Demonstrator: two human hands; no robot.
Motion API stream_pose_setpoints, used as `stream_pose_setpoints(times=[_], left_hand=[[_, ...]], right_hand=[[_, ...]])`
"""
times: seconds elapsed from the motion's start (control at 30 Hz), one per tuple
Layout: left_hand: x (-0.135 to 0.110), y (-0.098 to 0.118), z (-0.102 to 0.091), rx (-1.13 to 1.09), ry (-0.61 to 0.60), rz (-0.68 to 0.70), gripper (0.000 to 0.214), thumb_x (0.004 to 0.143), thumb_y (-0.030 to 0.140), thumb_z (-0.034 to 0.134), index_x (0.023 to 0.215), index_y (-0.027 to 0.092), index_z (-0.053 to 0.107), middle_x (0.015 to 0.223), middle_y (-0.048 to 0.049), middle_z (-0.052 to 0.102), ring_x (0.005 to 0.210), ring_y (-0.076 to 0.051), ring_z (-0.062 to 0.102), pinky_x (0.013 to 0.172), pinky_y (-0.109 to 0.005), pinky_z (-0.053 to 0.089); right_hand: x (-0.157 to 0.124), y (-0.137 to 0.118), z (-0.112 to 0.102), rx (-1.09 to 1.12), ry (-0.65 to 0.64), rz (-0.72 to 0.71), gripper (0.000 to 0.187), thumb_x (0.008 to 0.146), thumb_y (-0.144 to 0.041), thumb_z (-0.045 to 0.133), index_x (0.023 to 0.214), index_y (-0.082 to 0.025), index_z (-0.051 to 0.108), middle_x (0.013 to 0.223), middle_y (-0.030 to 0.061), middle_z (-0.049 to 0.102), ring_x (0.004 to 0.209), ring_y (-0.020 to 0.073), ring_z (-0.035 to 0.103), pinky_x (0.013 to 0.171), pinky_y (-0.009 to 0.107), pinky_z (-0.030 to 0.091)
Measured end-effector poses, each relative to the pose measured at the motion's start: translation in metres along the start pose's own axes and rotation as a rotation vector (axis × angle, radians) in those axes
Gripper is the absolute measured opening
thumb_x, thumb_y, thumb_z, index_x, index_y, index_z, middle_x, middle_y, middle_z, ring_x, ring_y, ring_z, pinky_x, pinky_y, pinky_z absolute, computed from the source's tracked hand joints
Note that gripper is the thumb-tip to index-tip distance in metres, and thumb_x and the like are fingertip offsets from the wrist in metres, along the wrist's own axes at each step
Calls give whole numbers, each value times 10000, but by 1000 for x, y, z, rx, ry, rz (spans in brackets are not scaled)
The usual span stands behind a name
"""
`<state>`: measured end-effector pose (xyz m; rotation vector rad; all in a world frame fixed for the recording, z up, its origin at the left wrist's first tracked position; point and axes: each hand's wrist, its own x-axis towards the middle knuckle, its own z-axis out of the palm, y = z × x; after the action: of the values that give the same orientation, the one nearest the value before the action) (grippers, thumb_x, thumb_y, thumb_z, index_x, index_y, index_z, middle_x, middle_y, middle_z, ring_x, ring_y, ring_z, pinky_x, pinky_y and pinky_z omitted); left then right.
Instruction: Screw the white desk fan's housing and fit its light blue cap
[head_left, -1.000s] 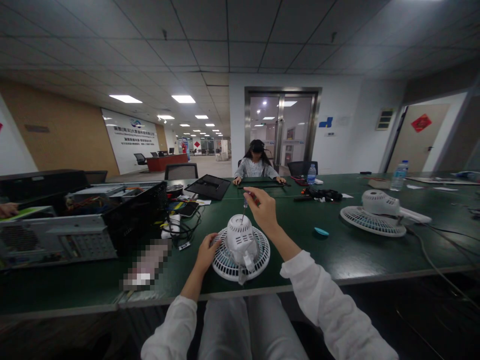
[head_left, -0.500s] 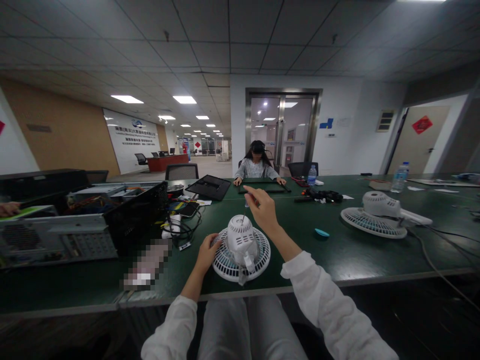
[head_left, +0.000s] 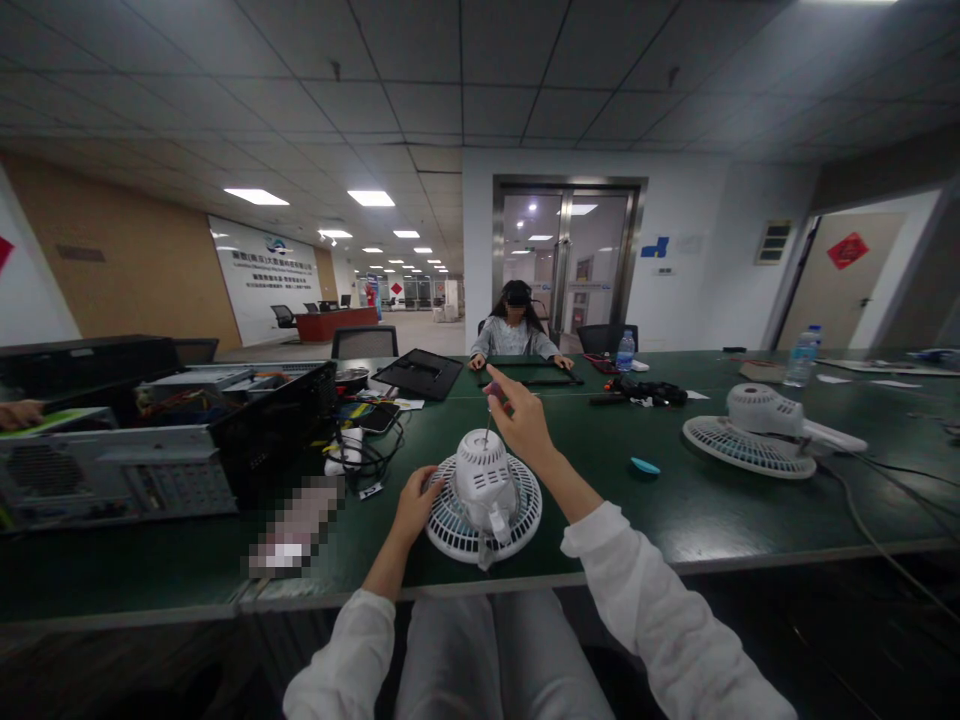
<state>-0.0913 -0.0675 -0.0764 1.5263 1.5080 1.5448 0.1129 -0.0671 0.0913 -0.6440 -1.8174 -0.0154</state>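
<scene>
A white fan (head_left: 484, 490) lies face down on the green table in front of me, its motor housing pointing up and its round grille flat below. At the left rim of the grille is my left hand (head_left: 414, 503), its thumb and fingers closed on the edge. Above the housing, my right hand (head_left: 519, 415) pinches the handle of a screwdriver (head_left: 488, 432). The thin shaft stands nearly upright, its tip at the top of the housing. Fingers cover most of the handle.
To the left stand an opened computer case (head_left: 150, 450) and tangled black cables (head_left: 375, 455). On the right are a small teal piece (head_left: 644, 466), a second white fan (head_left: 757, 435) and a water bottle (head_left: 802, 355). Across the table, a person holds a black frame (head_left: 529, 378).
My right fingers have shifted slightly around the screwdriver handle, with the index finger a little higher. My left hand and the fan stay in place.
</scene>
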Motion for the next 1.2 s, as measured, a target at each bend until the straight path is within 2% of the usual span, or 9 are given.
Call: stream_pose_setpoints(times=[0.17, 0.3, 0.5, 0.67, 0.8, 0.9, 1.03, 1.2], left_hand=[[0, 1, -1, 6, 1, -2, 320, 697, 370, 582, 951, 179, 621, 1025, -85, 654, 1025, -232, 581, 946, -387, 414], [0, 1, -1, 6, 0, 1, 315, 697, 367, 581, 946, 179, 624, 1015, -84, 657, 1024, -234, 583, 946, -391, 414], [0, 0, 0, 4, 5, 8, 308, 691, 366, 586, 929, 174, 624, 1012, -87, 658, 1023, -235, 579, 954, -394, 407], [0, 1, 0, 4, 1, 9, 329, 689, 375, 584, 944, 170, 617, 1027, -93, 652, 1029, -237, 578, 953, -398, 408], [0, 0, 0, 3, 8, 6, 327, 686, 365, 586, 942, 164, 618, 1035, -101, 649, 1028, -239, 576, 958, -401, 402], [0, 0, 1, -1, 11, 5, 327, 687, 374, 591, 941, 170, 618, 1033, -97, 649, 1023, -237, 578, 960, -404, 401], [1, -1, 1, -5, 4, 3, 323, 690, 371, 585, 938, 168, 617, 1018, -94, 652, 1028, -237, 577, 948, -394, 411], [0, -2, 0, -10, -3, 0, 321, 695, 368, 589, 951, 177, 618, 1017, -83, 657, 1028, -227, 581, 942, -378, 418]], right_hand=[[0, 6, 1, 24, 15, 62, 449, 810, -197, 471, 1252, -184, 551, 1086, 97, 662, 867, 200, 630, 801, 341, 510], [-1, 8, 0, 23, 48, 88, 448, 815, -195, 465, 1256, -191, 548, 1100, 95, 663, 891, 203, 635, 829, 352, 506], [-1, 4, -1, -16, 9, 21, 442, 834, -197, 474, 1272, -170, 528, 1160, 110, 637, 1000, 223, 608, 903, 370, 473], [-1, 1, 0, -99, -17, -19, 419, 849, -251, 496, 1255, -153, 539, 1099, 122, 649, 987, 238, 593, 893, 378, 468], [-1, 3, -1, -50, -42, 0, 455, 863, -199, 418, 1314, -184, 479, 981, 83, 677, 897, 204, 605, 832, 348, 490], [-1, 3, -2, -7, -29, 0, 438, 857, -192, 422, 1287, -204, 506, 1024, 73, 677, 893, 190, 616, 820, 329, 495], [-1, 0, -3, -34, 15, -29, 350, 847, -280, 501, 1167, -178, 600, 1097, 100, 659, 945, 219, 611, 855, 354, 482], [0, -3, -5, 6, -45, 0, 392, 868, -206, 416, 1238, -207, 548, 1000, 69, 687, 875, 186, 624, 799, 326, 501]])
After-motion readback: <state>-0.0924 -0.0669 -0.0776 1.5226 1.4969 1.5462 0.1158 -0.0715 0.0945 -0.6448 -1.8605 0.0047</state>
